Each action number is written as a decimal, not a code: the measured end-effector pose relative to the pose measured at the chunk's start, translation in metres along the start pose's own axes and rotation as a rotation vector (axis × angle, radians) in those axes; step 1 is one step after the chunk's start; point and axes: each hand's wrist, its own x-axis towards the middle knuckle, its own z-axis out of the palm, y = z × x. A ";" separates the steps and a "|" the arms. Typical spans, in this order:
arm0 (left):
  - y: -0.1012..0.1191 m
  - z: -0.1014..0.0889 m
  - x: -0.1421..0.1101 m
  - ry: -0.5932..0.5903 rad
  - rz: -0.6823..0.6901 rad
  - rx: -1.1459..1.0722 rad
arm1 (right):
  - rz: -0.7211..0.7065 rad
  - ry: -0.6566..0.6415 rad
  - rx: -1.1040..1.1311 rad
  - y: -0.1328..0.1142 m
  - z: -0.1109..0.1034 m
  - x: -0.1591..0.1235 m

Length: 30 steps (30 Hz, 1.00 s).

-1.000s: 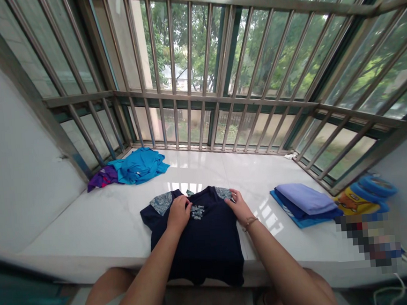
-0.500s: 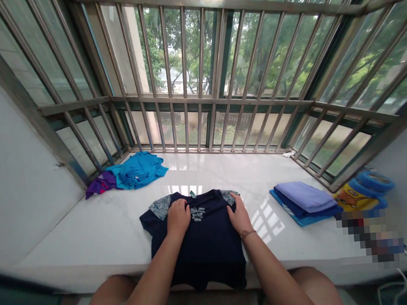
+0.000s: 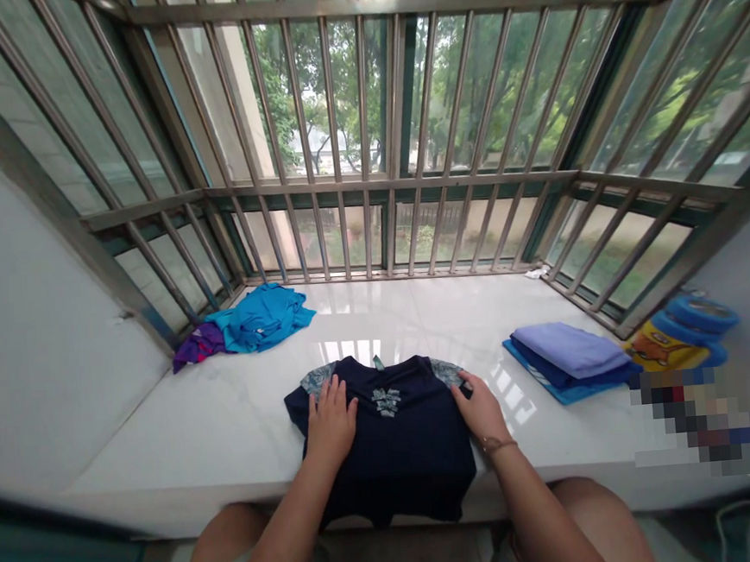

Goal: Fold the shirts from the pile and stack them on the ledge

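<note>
Left hand (image 3: 332,425) rests on navy shirt (image 3: 401,452), fingers apart; right hand (image 3: 482,407) touches it, fingers' hold unclear

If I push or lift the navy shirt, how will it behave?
The navy shirt will probably hang limp when lifted, since its lower part drapes over the front edge of the white ledge. It looks like thin fabric, so likely light. Pushed, it may slide or bunch up, as the ledge looks glossy.
</note>
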 end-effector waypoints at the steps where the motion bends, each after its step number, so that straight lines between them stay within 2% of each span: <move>1: -0.006 -0.005 0.001 0.018 -0.033 0.006 | -0.002 0.006 -0.032 -0.001 -0.007 0.001; 5: -0.033 -0.030 0.016 0.113 -0.201 0.047 | 0.019 0.016 -0.280 -0.016 -0.025 0.010; 6: -0.040 -0.037 0.021 0.094 -0.265 0.071 | 0.048 -0.011 -0.342 -0.022 -0.027 0.012; 8: -0.052 -0.049 0.031 -0.017 -0.386 0.105 | 0.098 -0.095 -0.407 -0.035 -0.029 0.015; 10: -0.060 -0.058 0.042 -0.135 -0.422 0.095 | 0.109 -0.156 -0.397 -0.049 -0.029 0.019; 14: -0.056 -0.071 0.061 -0.204 -0.331 0.019 | 0.116 -0.160 -0.332 -0.074 -0.026 0.022; 17: -0.035 -0.076 0.056 -0.126 -0.278 -0.024 | 0.042 -0.085 -0.255 -0.094 -0.021 0.011; 18: -0.026 -0.076 0.049 -0.075 -0.202 -0.037 | -0.046 -0.073 -0.219 -0.100 -0.019 0.003; 20: -0.009 -0.075 0.028 -0.013 0.047 -0.082 | -0.296 -0.126 -0.161 -0.111 -0.015 -0.017; 22: 0.003 -0.071 0.005 -0.071 0.271 -0.172 | -0.525 -0.284 -0.131 -0.119 -0.012 -0.037; 24: 0.006 -0.067 -0.011 -0.176 0.315 -0.312 | -0.624 -0.417 -0.092 -0.121 -0.011 -0.052; 25: 0.004 -0.067 -0.014 -0.210 0.272 -0.386 | -0.620 -0.442 -0.072 -0.121 -0.011 -0.055; 27: -0.002 -0.069 -0.009 -0.217 0.108 -0.473 | -0.523 -0.394 -0.070 -0.119 -0.013 -0.052; 30: -0.013 -0.074 0.020 -0.222 -0.161 -0.363 | -0.262 -0.283 -0.167 -0.116 -0.014 -0.028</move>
